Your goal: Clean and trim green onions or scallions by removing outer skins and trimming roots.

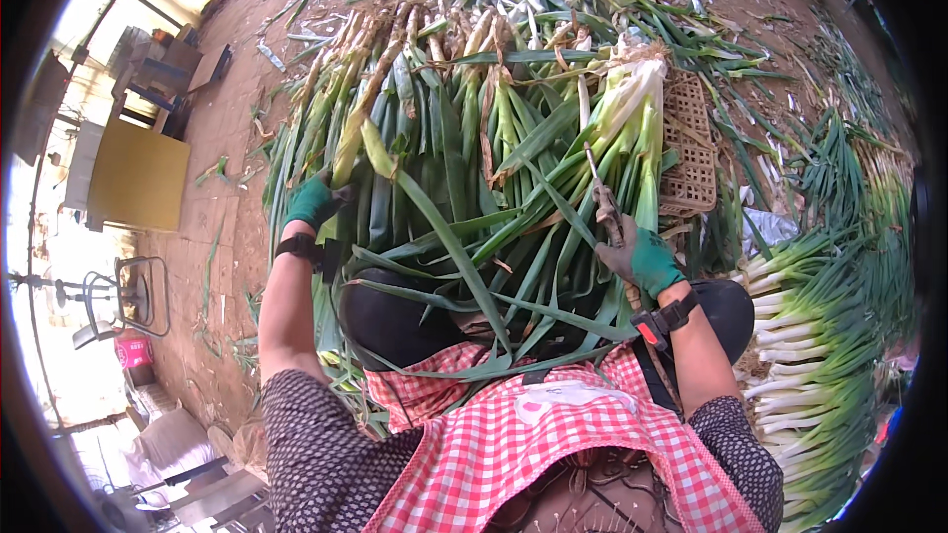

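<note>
Nearest, to the right of the tan lattice plastic crate (688, 143), white-shafted green leeks (790, 375) lie in an orderly row and appear finished. Left of the crate, the broad heap of long green leeks with brown, soil-stained roots (444, 133) looks largely unworked; the pale, white-shafted bundle (637, 89) just beside the crate seems cleaner. Grip: nearer me than the crate, the green-gloved right hand (642, 259) closes round a slim metal-tipped nozzle gun (604, 205). Well left, the green-gloved left hand (314, 203) meets the lower part of a yellow-green, brown-rooted stalk (349, 148); I cannot tell whether its fingers enclose it.
</note>
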